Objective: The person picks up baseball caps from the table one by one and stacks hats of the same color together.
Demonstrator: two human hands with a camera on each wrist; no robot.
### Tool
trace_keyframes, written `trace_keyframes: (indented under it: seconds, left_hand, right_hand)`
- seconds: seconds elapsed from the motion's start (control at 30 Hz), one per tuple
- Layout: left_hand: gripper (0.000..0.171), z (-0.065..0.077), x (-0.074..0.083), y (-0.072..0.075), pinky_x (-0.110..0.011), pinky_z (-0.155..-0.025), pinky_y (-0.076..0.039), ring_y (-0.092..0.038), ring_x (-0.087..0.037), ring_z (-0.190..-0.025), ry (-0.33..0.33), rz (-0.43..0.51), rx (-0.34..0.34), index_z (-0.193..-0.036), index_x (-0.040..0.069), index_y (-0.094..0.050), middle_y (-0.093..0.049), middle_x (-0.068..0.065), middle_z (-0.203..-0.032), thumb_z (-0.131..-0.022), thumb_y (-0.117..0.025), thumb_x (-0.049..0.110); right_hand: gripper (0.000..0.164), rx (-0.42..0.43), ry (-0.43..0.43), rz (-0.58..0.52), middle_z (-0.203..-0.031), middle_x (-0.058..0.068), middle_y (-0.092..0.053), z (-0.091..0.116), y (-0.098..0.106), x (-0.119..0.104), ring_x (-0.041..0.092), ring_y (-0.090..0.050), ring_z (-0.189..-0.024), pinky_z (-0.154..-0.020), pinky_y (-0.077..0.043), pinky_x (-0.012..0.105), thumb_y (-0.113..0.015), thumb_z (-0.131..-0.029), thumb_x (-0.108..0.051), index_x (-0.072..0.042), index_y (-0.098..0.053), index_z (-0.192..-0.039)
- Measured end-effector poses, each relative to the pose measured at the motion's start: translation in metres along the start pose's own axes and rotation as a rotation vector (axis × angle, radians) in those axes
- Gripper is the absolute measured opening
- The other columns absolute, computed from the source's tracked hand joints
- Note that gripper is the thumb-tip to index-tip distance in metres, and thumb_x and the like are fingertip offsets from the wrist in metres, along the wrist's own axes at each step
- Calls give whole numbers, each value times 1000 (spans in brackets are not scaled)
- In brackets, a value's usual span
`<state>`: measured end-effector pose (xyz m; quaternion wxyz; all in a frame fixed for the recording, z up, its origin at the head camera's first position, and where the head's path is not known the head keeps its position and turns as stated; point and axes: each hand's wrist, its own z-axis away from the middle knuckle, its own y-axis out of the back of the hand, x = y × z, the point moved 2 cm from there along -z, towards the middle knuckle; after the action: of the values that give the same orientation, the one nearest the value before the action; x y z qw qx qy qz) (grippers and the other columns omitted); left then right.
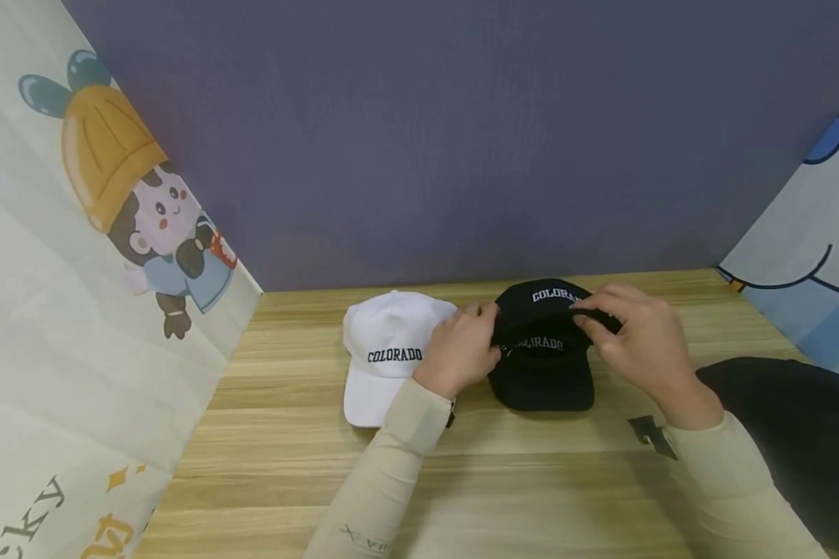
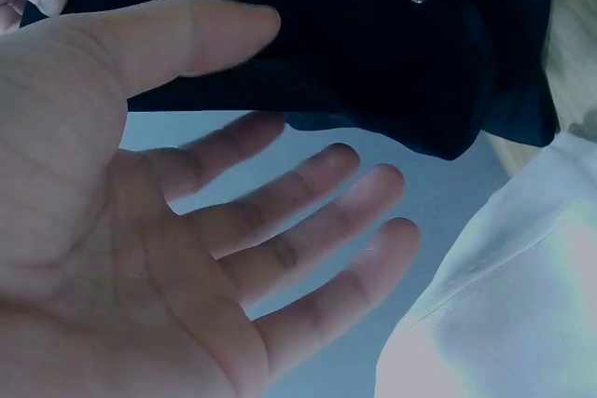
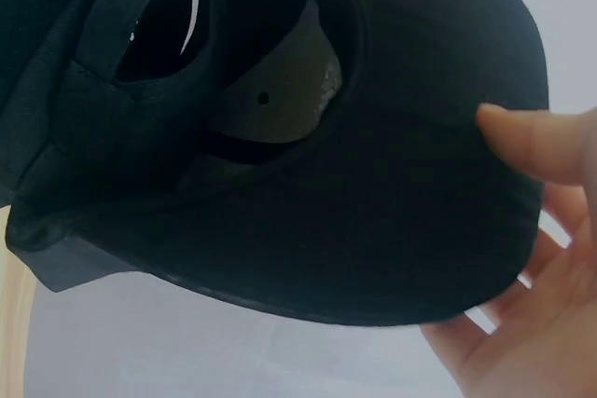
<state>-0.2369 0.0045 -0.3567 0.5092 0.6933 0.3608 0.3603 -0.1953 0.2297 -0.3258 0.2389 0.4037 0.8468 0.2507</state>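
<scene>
Between both hands is a black cap [image 3: 420,202], its underside and hollow crown facing the right wrist view. My right hand [image 1: 639,330] pinches the edge of its brim, thumb on one face and fingers on the other. At the cap's left side is my left hand [image 1: 461,345]; the left wrist view shows its fingers extended and spread, the thumb over black fabric. A second black cap [image 1: 541,388] lies on the table directly beneath, partly covered. Each black cap has white COLORADO lettering. Left of them sits a white cap [image 1: 391,322] with dark COLORADO lettering, partly hidden by my left hand.
The wood-grain table [image 1: 266,419] ends at a dark purple-grey wall [image 1: 419,140] behind the caps. A large dark rounded object [image 1: 804,435] sits at the right, partly hidden by my sleeve. Cartoon-printed panels [image 1: 28,272] border the left and right sides.
</scene>
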Motion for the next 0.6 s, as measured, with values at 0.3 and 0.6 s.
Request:
trace_keyframes:
  seconds: [0.3, 0.6]
  left_hand:
    - [68, -4, 0, -5, -39, -89, -58, -64, -24, -124, -31, 27, -91, -152, 21, -47, -61, -5, -145, -91, -75, 26]
    - [81, -5, 6, -13, -35, -86, -58, -66, -19, -118, -64, -39, -191, -158, 24, -39, -61, -2, -144, -88, -80, 32]
  right_hand:
    - [24, -161, 2, 7, -93, 0, -75, 0, 0, -3, 4, -46, -56, -52, -37, 26, -86, -75, -2, -17, -80, -93]
    - [20, -422, 38, 29, -88, -6, -70, 2, -6, -4, 8, -62, -73, -63, -50, 32, -83, -79, -9, -18, -76, -95]
